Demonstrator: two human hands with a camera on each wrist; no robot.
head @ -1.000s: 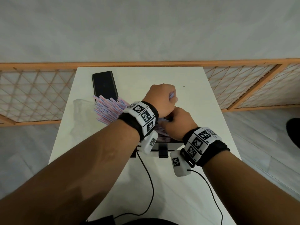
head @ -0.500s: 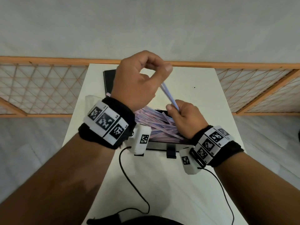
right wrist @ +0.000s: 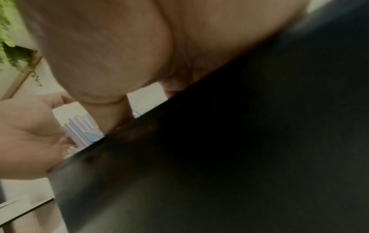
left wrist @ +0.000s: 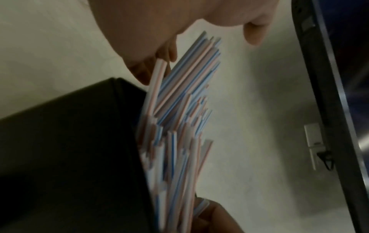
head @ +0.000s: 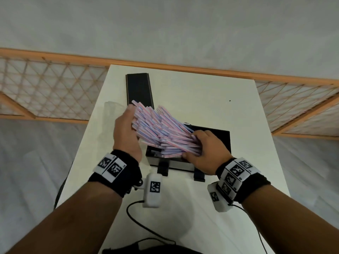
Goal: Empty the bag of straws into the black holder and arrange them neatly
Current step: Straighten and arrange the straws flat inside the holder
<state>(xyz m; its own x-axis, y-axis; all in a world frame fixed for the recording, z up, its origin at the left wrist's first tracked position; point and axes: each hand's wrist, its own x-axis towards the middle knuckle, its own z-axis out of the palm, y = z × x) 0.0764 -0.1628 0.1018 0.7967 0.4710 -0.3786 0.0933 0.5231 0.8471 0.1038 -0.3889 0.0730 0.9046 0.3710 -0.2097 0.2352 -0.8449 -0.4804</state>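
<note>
A thick bundle of pink-and-blue striped straws (head: 161, 129) lies fanned and tilted, its right end down in the black holder (head: 220, 138) and its left end raised beyond the holder's left side. My left hand (head: 128, 125) lies flat against the uneven left ends, fingers straight. My right hand (head: 203, 147) curls over the straws' right ends inside the holder, thumb at the front. In the left wrist view the straws (left wrist: 179, 110) rise out of the holder (left wrist: 69, 141). The right wrist view is mostly filled by the holder's wall (right wrist: 239, 141).
A black lid (head: 139, 88) lies flat at the back left of the white table (head: 211, 92). A clear, crumpled plastic bag (head: 110, 112) rests left of my left hand. Wrist-camera cables (head: 146, 228) trail over the table's near edge. A wooden lattice fence (head: 55, 88) stands behind.
My left hand was raised, pinching a few straws; it has come down to the left ends of the bundle. My right hand has stayed on the straws at the holder.
</note>
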